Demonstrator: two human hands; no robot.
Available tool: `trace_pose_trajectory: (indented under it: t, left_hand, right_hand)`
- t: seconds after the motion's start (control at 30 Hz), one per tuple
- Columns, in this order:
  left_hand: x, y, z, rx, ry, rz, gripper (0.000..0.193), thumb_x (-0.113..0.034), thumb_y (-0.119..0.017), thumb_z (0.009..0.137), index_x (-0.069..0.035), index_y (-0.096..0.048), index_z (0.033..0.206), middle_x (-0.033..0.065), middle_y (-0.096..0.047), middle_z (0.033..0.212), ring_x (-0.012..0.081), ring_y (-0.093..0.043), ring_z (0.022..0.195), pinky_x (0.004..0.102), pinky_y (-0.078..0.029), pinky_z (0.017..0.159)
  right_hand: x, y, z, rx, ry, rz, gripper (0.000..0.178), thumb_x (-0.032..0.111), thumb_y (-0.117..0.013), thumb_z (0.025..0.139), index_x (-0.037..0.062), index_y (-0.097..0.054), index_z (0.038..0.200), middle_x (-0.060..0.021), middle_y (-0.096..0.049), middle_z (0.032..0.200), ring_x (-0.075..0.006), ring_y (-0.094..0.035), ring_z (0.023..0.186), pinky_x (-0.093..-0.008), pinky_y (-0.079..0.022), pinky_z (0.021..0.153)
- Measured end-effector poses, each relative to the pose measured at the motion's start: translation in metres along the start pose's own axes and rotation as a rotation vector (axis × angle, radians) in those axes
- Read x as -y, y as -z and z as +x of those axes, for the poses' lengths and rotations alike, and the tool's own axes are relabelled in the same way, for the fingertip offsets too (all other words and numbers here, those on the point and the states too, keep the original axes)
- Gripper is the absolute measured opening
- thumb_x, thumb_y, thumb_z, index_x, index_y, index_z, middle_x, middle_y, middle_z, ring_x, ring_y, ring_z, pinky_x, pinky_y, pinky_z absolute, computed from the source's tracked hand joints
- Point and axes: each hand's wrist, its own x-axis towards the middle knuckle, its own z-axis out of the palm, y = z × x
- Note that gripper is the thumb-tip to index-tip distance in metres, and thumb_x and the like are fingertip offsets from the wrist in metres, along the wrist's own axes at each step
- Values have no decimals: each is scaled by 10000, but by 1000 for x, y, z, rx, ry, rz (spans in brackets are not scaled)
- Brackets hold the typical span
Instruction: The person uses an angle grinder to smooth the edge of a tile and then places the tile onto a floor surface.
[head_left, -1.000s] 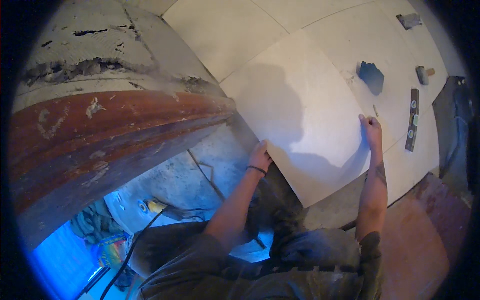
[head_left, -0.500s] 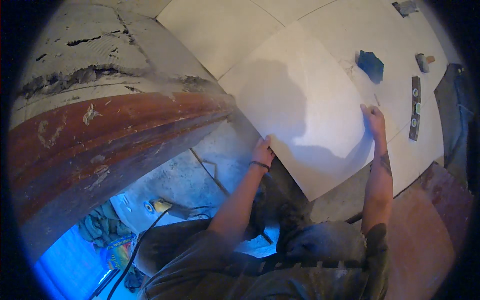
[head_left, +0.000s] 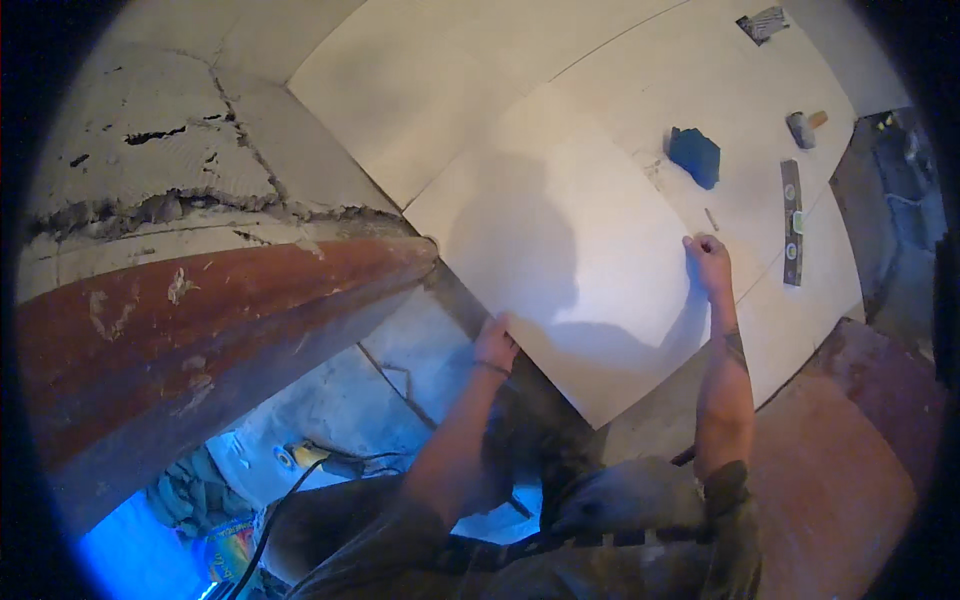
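Observation:
A large cream tile [head_left: 610, 260] lies in front of me, its near corner pointing toward my knees and my shadow falling across it. My left hand [head_left: 497, 343] is closed on the tile's left edge, fingers partly hidden at the edge. At the right edge, my right hand [head_left: 710, 264] grips the tile with its fingers curled. A short pencil-like stick [head_left: 711, 219] lies just beyond the right hand. Farther off rests a dark blue-green cloth or sponge [head_left: 694, 157]. To the right lies a spirit level [head_left: 792, 225] with several vials.
A mallet [head_left: 803, 129] lies far right, and a grey rectangular piece [head_left: 763, 25] at the back. A red-brown wooden threshold or frame [head_left: 220, 290] runs along the left. Behind it sits a corded angle grinder [head_left: 305, 457]. Cracked mortar [head_left: 160, 205] shows at upper left.
The view has shifted, so the whole scene sits lower and farther left. Both hands keep their hold on the tile's edges; any movement of the tile itself is hard to make out.

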Motion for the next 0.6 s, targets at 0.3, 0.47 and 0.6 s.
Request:
trace_pose_trajectory:
  t: [0.3, 0.47, 0.6]
  left_hand:
    - [34, -31, 7, 43, -226, 1273, 428, -179, -633, 904, -43, -553, 1302, 193, -598, 1182, 351, -593, 1109, 428, -491, 978]
    - [48, -47, 41, -38, -288, 1125, 319, -204, -602, 955, -77, -544, 1242, 152, -603, 1154, 353, -613, 1073, 447, -506, 916]
    - [58, -62, 36, -184, 236, -360, 320, -205, -597, 980, -35, -491, 1231, 121, -584, 1199, 273, -593, 1119, 444, -502, 983]
  right_hand:
    - [-68, 37, 3, -8, -3, -119, 316, 309, -761, 846, 9, -731, 940, -49, -688, 798, -111, -595, 723, -295, -487, 654]
    - [-74, 36, 54, 98, 111, -206, 291, 233, -725, 848, -7, -743, 1012, -75, -719, 861, -129, -637, 786, -301, -518, 751]
    - [-107, 30, 58, 108, 108, -77, 316, 257, -725, 830, 14, -746, 1031, -104, -739, 926, -181, -683, 858, -314, -532, 809]
